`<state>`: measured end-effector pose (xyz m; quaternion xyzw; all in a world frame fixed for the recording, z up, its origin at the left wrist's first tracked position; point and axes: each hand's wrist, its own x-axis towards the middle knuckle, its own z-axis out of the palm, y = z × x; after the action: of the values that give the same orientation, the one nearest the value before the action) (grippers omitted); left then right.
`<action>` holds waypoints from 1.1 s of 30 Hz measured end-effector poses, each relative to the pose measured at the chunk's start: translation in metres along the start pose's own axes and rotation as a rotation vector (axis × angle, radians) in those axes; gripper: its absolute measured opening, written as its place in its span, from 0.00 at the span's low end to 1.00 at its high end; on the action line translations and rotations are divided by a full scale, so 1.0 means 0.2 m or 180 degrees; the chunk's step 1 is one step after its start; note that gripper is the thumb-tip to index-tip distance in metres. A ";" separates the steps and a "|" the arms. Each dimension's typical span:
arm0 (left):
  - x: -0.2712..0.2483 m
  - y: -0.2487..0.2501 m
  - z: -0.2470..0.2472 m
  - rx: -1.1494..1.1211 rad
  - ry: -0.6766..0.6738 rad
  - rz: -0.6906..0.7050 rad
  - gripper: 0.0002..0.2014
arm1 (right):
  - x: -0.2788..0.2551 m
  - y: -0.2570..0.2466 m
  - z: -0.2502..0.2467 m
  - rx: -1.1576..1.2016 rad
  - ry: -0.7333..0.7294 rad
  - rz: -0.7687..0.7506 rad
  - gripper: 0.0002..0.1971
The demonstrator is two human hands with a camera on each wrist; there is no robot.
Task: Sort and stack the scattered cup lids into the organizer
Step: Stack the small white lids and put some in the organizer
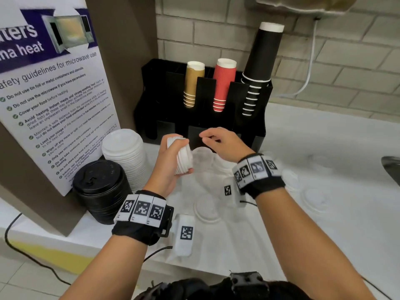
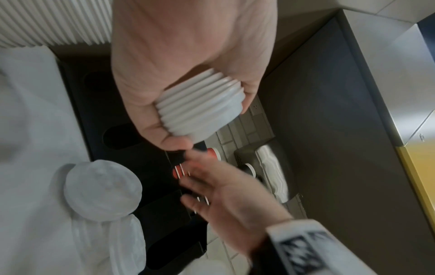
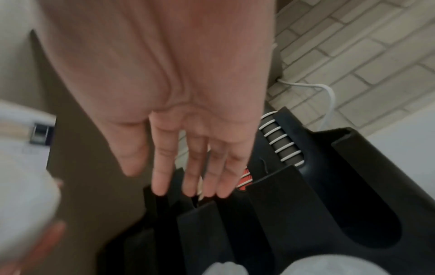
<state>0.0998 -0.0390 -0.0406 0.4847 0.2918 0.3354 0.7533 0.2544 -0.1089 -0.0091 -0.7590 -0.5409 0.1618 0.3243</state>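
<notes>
My left hand grips a short stack of white lids on its side, just in front of the black organizer. My right hand hovers beside it over the organizer's front slots, fingers straight and loose, holding nothing. Clear lids lie on the counter below both hands. More white lids lie scattered on the white counter.
A tall stack of white lids and a stack of black lids stand at the left by a poster board. Gold, red and black cups fill the organizer's back slots. A metal sink edge shows at right.
</notes>
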 end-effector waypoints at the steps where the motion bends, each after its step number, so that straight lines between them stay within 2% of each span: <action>1: 0.01 0.00 0.00 -0.0001 0.0036 0.0006 0.04 | 0.05 0.02 0.01 -0.0495 -0.0207 0.0168 0.18; 4: 0.01 0.01 -0.01 0.0021 0.0069 0.0014 0.04 | 0.16 0.03 0.11 -0.1778 -0.1051 0.0334 0.30; 8: 0.02 0.01 -0.01 0.0034 0.0116 0.0011 0.05 | 0.22 -0.01 0.22 -0.2470 -0.1292 0.0202 0.39; 12: 0.02 0.01 -0.02 0.0078 0.0121 -0.0005 0.06 | 0.26 -0.02 0.27 -0.2872 -0.1455 0.0303 0.37; 15: 0.02 0.02 -0.03 0.0078 0.0096 -0.0001 0.06 | 0.27 -0.02 0.27 -0.2779 -0.1422 0.0297 0.34; 18: 0.02 0.02 -0.04 0.0073 0.0065 0.0011 0.05 | 0.25 -0.01 0.21 -0.2359 -0.1222 0.0298 0.33; 20: 0.01 0.02 -0.05 0.0058 0.0033 -0.0002 0.04 | 0.22 -0.01 0.15 -0.1780 -0.0913 0.0310 0.30; 24: 0.02 0.01 -0.06 -0.0001 -0.0066 -0.0041 0.03 | 0.12 -0.02 0.03 0.0112 -0.0198 0.0473 0.21; 26: 0.02 0.01 -0.06 0.0023 -0.0132 -0.0060 0.04 | 0.03 -0.04 0.01 0.1168 -0.0021 0.0534 0.16; 28: 0.01 0.01 -0.05 0.0043 -0.0224 -0.0102 0.05 | -0.06 -0.06 0.03 0.1864 0.0007 0.0450 0.15; 31: 0.00 0.00 -0.04 -0.0033 -0.0406 -0.0143 0.11 | -0.16 -0.08 0.06 0.2143 -0.0025 0.0151 0.18; 33: 0.00 0.00 -0.03 -0.0040 -0.0508 -0.0152 0.21 | -0.20 -0.09 0.08 0.2155 -0.0020 0.0006 0.20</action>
<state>0.0946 -0.0364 -0.0420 0.4981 0.2402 0.2795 0.7849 0.2177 -0.1366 -0.0131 -0.6082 -0.4567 0.3349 0.5561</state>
